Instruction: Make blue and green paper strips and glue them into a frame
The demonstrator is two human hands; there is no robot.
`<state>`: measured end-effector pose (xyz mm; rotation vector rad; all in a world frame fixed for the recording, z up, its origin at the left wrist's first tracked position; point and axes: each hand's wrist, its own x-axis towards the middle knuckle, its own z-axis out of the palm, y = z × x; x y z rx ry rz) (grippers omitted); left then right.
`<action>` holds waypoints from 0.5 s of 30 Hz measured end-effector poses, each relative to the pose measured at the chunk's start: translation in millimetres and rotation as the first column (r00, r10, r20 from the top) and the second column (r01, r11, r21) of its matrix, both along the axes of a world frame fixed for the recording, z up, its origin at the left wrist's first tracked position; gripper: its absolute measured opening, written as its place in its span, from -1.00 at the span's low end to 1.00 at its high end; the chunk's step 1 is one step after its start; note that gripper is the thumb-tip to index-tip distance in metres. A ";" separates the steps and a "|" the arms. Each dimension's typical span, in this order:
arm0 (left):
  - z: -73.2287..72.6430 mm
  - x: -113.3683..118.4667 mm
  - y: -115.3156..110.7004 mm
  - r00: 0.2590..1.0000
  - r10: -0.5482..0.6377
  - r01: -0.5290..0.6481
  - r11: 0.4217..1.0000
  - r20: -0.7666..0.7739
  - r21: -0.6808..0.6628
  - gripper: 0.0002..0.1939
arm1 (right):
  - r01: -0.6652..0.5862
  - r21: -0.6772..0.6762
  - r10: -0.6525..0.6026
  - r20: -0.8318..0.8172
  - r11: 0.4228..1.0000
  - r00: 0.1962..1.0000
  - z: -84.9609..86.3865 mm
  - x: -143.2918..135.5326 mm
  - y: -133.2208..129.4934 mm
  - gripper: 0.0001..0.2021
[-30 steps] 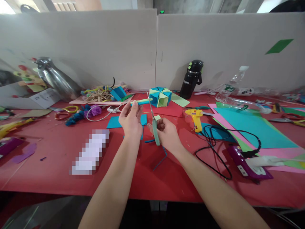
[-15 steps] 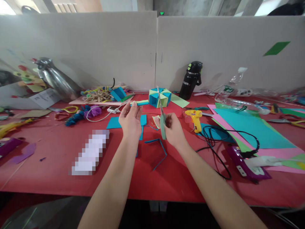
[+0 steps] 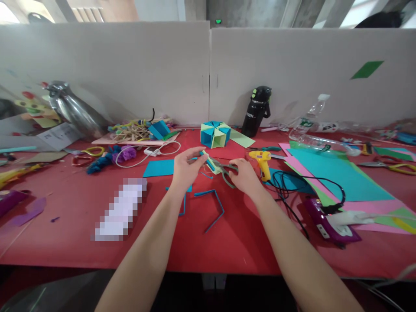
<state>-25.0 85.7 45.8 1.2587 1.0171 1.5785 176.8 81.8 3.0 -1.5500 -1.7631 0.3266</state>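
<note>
My left hand (image 3: 190, 167) pinches a narrow folded strip of blue and pale yellow paper (image 3: 211, 164), which slants down to the right. My right hand (image 3: 243, 175) grips the green-handled scissors (image 3: 228, 177) by their loops, and the blades point left at the strip. Whether the blades touch the paper I cannot tell. Behind the hands stands a blue and yellow folded-paper ring (image 3: 215, 134). Below them on the red table lie a bent blue paper strip (image 3: 218, 201) and small paper scraps. A blue sheet (image 3: 158, 168) is partly covered by my left hand.
To the right are a yellow glue gun (image 3: 262, 162), its black cable, a purple power strip (image 3: 329, 223) and stacked coloured paper (image 3: 341, 173). A black bottle (image 3: 256, 111) stands at the back. A steel jug (image 3: 76, 110) and yellow-handled scissors (image 3: 94, 151) are on the left.
The paper strip has swung from pointing right to slanting downward, as my left hand moved right. The scissors have tipped from upright to pointing left, with their blades now at the strip.
</note>
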 end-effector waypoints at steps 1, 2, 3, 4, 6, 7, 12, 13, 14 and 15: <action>-1.8 0.7 0.0 0.999 -0.017 0.017 1.000 -0.038 -0.008 -0.76 | -0.035 0.039 0.037 -0.065 0.999 0.997 3.2 -1.7 -1.4 -0.76; -3.3 1.2 -0.1 0.997 -0.035 0.035 0.999 -0.072 -0.008 -0.77 | -0.083 0.071 0.093 -0.143 0.994 0.985 7.4 -4.4 -3.7 -0.77; -4.5 1.5 -0.2 0.993 -0.053 0.053 0.999 -0.103 0.000 -0.77 | -0.150 0.081 0.165 -0.230 0.985 0.959 11.8 -7.7 -6.5 -0.77; -5.3 1.7 -0.5 0.989 -0.068 0.070 0.997 -0.131 0.013 -0.77 | -0.235 0.062 0.243 -0.318 0.970 0.917 16.0 -11.4 -9.4 -0.75; -5.7 1.6 -1.2 0.981 -0.076 0.084 0.996 -0.176 0.041 -0.77 | -0.397 0.019 0.365 -0.435 0.918 0.823 21.9 -18.8 -14.5 -0.73; -5.6 1.2 -1.7 0.978 -0.078 0.089 0.995 -0.195 0.045 -0.76 | -0.441 0.016 0.398 -0.461 0.898 0.793 23.1 -21.9 -16.1 -0.74; -7.5 -1.3 -2.0 0.955 -0.143 0.154 0.988 -0.262 0.021 -0.59 | -0.440 0.043 0.389 -0.549 0.897 0.739 18.9 -28.0 -16.9 -0.81; -8.6 -1.6 -1.7 0.954 -0.147 0.159 0.987 -0.260 0.026 -0.57 | -0.430 0.041 0.375 -0.567 0.902 0.733 18.3 -28.1 -16.8 -0.81; -9.7 -1.6 -1.3 0.955 -0.149 0.162 0.986 -0.256 0.029 -0.56 | -0.424 0.039 0.365 -0.584 0.905 0.725 18.2 -28.1 -16.8 -0.81; -10.7 -1.5 -1.0 0.957 -0.148 0.160 0.987 -0.250 0.030 -0.56 | -0.421 0.035 0.356 -0.599 0.906 0.717 18.6 -28.2 -17.1 -0.80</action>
